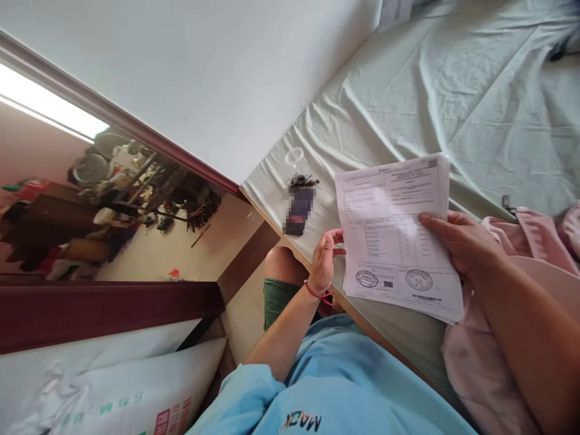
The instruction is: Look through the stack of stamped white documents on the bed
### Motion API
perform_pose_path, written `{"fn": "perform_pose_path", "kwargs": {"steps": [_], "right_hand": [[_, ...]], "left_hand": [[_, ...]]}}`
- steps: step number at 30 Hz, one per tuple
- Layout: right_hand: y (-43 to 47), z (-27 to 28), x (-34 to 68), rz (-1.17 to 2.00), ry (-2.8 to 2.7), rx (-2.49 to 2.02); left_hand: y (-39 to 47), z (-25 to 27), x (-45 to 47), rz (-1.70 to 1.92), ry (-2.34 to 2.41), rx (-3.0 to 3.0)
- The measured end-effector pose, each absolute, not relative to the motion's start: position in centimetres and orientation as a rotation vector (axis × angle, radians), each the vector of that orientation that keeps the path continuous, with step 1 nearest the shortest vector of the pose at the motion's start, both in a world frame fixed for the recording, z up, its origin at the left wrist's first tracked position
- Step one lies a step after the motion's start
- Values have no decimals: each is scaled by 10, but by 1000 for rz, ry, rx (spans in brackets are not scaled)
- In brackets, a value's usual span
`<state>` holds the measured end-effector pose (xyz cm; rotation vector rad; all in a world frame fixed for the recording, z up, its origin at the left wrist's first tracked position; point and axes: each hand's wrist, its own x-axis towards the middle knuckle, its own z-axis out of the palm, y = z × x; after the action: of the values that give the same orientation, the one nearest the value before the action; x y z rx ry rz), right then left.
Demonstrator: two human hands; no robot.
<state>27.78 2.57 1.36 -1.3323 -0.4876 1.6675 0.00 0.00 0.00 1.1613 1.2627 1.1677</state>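
A stack of printed white papers [393,229] with tables and round stamps lies over the edge of a bed covered by a pale green sheet [408,103]. My left hand [325,261], with a red cord round the wrist, pinches the stack's left edge. My right hand [457,241] lies flat on the right side of the papers, fingers pressing the top sheet.
On the sheet left of the papers sit a dark blurred object [298,210], a small dark bundle [302,180] and a clear plastic ring [294,157]. Pink cloth [521,254] lies at the right. White sacks [113,386] and a cluttered doorway [113,205] are at the left.
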Motion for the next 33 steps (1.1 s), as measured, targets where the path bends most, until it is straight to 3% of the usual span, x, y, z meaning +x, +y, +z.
{"fn": "perform_pose_path", "kwargs": {"steps": [5,9,13,21,26,33], "right_hand": [[25,17,279,1735,-460,-1231],[22,21,276,1781,-553,-1266],[21,19,271,1771,-671,-1324],[26,1,273,1459,-1042,-1369],[27,3,276,1162,-1320,-1712],[27,10,277,1072,-1395,-1893]], "left_hand": [[3,6,-4,1297,1250,975],[-5,16,-3,1097,1048,843],[-9,5,-4,1011,1147,885],[-4,-20,-20,1133,1414,981],[-5,-22,-24,1203,1455,1137],[-4,-28,-31,1102,1593,1339]]}}
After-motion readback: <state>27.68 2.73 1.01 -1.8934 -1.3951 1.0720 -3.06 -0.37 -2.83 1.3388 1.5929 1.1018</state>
